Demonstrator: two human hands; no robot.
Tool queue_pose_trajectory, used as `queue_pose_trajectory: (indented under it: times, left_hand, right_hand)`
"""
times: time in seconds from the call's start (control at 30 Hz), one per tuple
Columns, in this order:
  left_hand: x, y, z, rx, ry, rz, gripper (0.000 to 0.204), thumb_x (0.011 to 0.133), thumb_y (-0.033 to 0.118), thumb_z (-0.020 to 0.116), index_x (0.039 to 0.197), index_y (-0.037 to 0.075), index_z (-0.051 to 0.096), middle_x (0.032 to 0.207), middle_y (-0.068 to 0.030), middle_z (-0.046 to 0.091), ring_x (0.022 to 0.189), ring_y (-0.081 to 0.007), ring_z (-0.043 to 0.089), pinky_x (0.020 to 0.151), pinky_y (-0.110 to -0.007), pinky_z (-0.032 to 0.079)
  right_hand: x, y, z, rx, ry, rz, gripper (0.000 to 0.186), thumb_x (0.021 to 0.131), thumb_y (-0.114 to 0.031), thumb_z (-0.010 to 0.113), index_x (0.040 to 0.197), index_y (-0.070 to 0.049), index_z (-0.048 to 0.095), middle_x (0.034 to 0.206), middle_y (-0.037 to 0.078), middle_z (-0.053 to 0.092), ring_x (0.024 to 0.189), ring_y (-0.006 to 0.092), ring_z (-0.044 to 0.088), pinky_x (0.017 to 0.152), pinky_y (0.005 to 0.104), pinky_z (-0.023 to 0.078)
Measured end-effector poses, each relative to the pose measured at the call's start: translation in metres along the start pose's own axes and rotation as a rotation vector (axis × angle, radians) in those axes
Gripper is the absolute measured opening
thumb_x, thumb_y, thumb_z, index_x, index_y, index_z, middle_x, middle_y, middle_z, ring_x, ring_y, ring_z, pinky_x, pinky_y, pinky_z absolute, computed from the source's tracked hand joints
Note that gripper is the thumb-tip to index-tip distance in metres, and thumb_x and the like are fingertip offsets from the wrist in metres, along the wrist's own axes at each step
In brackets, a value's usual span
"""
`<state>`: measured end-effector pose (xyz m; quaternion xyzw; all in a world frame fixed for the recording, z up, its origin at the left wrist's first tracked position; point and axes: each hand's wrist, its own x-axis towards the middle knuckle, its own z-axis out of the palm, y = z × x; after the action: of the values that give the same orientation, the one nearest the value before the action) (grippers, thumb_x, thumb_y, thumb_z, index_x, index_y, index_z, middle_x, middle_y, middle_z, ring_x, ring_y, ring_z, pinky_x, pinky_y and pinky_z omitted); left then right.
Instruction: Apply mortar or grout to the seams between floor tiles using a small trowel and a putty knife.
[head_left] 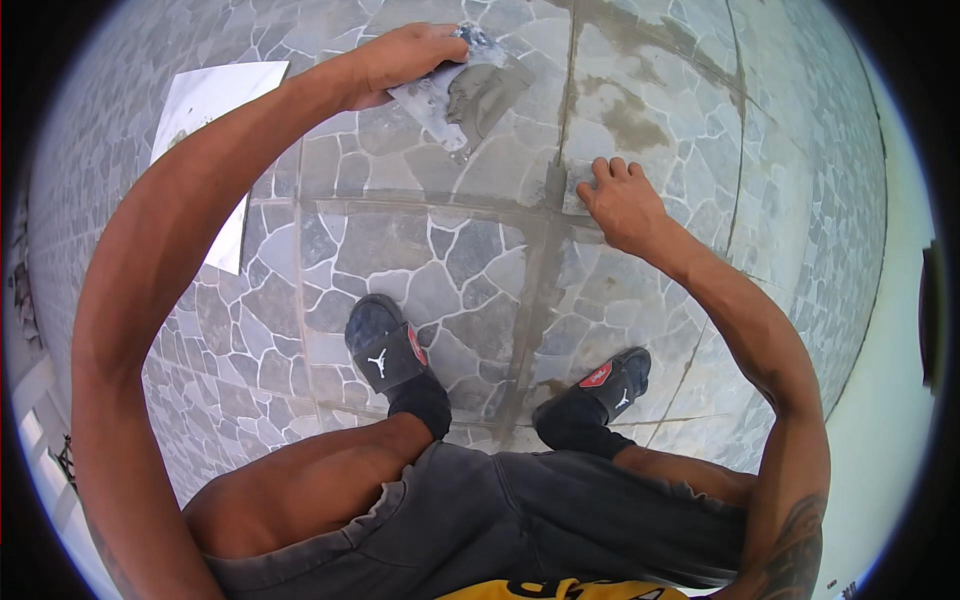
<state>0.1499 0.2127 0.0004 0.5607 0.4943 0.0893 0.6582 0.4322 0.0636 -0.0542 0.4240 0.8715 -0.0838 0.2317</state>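
At the top of the head view, my left hand (410, 60) is closed round the edge of what looks like a crumpled, translucent plastic bag (430, 105). A thick lump of grey paste (487, 100) lies in or on it; I cannot tell which. The bag hangs just over or touches the stone-patterned grey floor tiles (400, 240). My right hand (628, 207) rests on the floor beside a crossing of tile joints, its fingers bent and a little apart, with nothing visible in them. Dark, damp-looking paste lines the joint (545, 255) next to it.
A white sheet or board (222, 95) with a few smudges lies on the left, partly behind my left arm. Brownish wet patches (635, 125) mark the tiles beyond my right hand. My feet, in dark slides (385, 345), stand either side of a joint. A pale wall (890, 380) runs along the right.
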Motion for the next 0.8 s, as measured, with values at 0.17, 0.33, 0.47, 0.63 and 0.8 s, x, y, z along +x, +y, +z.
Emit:
queue_pose_trajectory:
  times: [0.17,0.33,0.47,0.63,0.8]
  left_hand:
    - [0.002,0.002,-0.005,0.012,-0.003,0.014,0.024,0.09,0.024,0.05,0.107,0.008,0.058,0.091,-0.0015,0.06,0.079,-0.0105,0.059,0.074,-0.027,0.052]
    - [0.0,0.005,-0.007,0.003,-0.02,0.021,0.025,0.09,0.024,0.05,0.107,0.008,0.059,0.094,-0.002,0.062,0.08,-0.0106,0.06,0.074,-0.027,0.053]
    - [-0.004,0.005,-0.007,0.035,-0.042,0.001,0.044,0.092,0.025,0.049,0.132,0.007,0.05,0.111,-0.0053,0.062,0.093,-0.0115,0.063,0.082,-0.028,0.056]
    - [-0.012,0.015,0.001,0.064,0.002,-0.045,0.044,0.092,0.025,0.05,0.132,0.006,0.051,0.111,-0.0053,0.062,0.093,-0.0112,0.062,0.08,-0.027,0.056]
    - [-0.003,0.005,-0.003,-0.018,-0.024,0.014,0.023,0.09,0.022,0.049,0.105,0.008,0.059,0.089,-0.0004,0.059,0.076,-0.0099,0.058,0.069,-0.027,0.052]
  right_hand:
    - [0.009,0.012,0.024,0.013,0.365,-0.056,0.025,0.076,-0.005,0.064,0.101,-0.007,0.064,0.104,0.016,0.055,0.098,0.0297,0.054,0.079,0.0422,0.045]
    - [0.019,0.028,-0.005,-0.119,-0.014,0.043,0.035,0.077,-0.005,0.062,0.113,-0.007,0.06,0.107,0.016,0.053,0.099,0.0306,0.054,0.08,0.041,0.045]
    - [0.024,0.027,0.017,0.017,0.363,-0.025,0.033,0.079,-0.005,0.063,0.111,-0.009,0.062,0.106,0.015,0.055,0.101,0.0311,0.055,0.082,0.0431,0.046]
    - [0.029,0.035,0.004,-0.097,0.123,0.011,0.04,0.077,-0.003,0.063,0.116,-0.01,0.059,0.11,0.016,0.055,0.101,0.0326,0.055,0.083,0.0429,0.046]
    - [0.038,0.048,0.017,-0.012,0.223,0.012,0.035,0.078,-0.004,0.063,0.113,-0.009,0.061,0.11,0.017,0.056,0.102,0.0331,0.056,0.084,0.0432,0.046]
